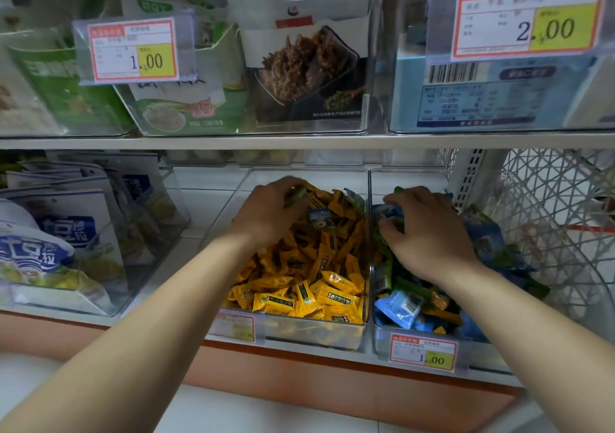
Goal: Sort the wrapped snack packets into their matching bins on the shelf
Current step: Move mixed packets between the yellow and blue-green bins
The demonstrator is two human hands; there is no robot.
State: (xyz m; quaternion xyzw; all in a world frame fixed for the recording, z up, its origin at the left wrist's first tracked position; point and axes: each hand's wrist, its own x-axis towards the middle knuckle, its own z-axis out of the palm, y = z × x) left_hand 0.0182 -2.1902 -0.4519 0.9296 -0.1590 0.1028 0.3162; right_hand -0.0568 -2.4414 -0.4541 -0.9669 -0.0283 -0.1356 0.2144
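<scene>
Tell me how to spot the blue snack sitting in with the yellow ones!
Go to the lower shelf and find the clear bin heaped with yellow packets. Toward its back, just right of the left hand, lies a blue packet. It is blue, while the packets pressed around it are yellow.

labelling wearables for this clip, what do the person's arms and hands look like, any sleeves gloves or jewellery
Both arms are bare as far as the view shows them, and no sleeve edge comes into view. The left hand and the right hand wear no gloves. No watch, band or bracelet shows at either wrist, and no ring on the fingers that can be seen. No markings show.
</scene>
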